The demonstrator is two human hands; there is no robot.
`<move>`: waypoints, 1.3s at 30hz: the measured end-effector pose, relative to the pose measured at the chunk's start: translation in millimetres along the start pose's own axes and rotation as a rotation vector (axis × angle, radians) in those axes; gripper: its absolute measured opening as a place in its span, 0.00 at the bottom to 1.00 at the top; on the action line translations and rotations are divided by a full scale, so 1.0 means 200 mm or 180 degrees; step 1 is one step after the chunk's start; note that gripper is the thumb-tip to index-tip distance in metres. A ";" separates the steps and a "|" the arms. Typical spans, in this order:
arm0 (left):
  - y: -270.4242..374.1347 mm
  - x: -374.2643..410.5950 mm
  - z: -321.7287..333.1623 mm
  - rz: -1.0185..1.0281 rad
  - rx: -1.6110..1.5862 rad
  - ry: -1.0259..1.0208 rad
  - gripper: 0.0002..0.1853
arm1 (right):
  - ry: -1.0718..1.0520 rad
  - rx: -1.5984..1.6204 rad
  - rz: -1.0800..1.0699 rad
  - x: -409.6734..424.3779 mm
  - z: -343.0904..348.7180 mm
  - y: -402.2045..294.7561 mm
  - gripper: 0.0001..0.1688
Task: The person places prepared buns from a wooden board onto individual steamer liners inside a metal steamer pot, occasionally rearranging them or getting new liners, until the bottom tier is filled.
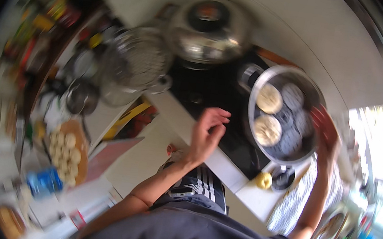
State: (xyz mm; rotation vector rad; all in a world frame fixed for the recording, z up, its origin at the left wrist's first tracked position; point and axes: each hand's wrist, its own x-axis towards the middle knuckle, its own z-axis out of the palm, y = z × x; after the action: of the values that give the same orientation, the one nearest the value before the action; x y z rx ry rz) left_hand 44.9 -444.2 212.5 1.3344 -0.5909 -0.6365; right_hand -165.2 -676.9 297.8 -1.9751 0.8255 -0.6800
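A round metal pot (254, 102) stands at the right of the black cooktop (195, 89). Inside it, two pale, flat dough rounds (269, 98) lie at the left on a grey perforated insert (290, 141); its other round sections show no dough. My right hand (325, 139) is blurred at the pot's right rim, with its fingers over the edge; whether it grips cannot be told. Over the cooktop's front edge, my left hand (209, 129) hovers with fingers slightly curled, thumb apart and nothing held.
A domed, lidded metal pot (205, 41) stands at the back, beside a glass lid or bowl (137, 65). Several dough balls (66, 150) lie on a wooden board (82, 165) at left, above an open drawer (130, 118). A yellow fruit (264, 180) and a towel (291, 201) are at right.
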 end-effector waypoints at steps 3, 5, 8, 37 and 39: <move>0.02 -0.16 -0.16 0.0168 0.0107 0.0121 0.14 | 0.0599 -0.0066 -0.0502 -0.11 0.12 -0.15 0.20; 0.06 -0.23 -0.28 0.0214 0.0260 0.0269 0.14 | 0.1048 -0.0107 -0.0735 -0.23 0.28 -0.20 0.20; 0.15 -0.38 -0.54 0.0349 0.0475 0.0878 0.18 | 0.1147 -0.0115 -0.0929 -0.44 0.80 -0.51 0.17; -0.16 -2.06 -3.23 0.0619 0.0214 0.6794 0.20 | -0.4540 0.0581 -0.3189 -1.82 4.81 -1.85 0.17; -0.22 -2.12 -3.30 0.0741 0.0202 0.6936 0.21 | -0.4741 0.0576 -0.3205 -1.91 4.85 -1.86 0.16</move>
State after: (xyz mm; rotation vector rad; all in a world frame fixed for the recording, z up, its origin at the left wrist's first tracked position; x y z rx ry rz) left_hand 216.3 307.1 62.7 1.2208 1.0189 1.1095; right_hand 398.5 255.0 103.2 -1.9459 -1.1094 0.3218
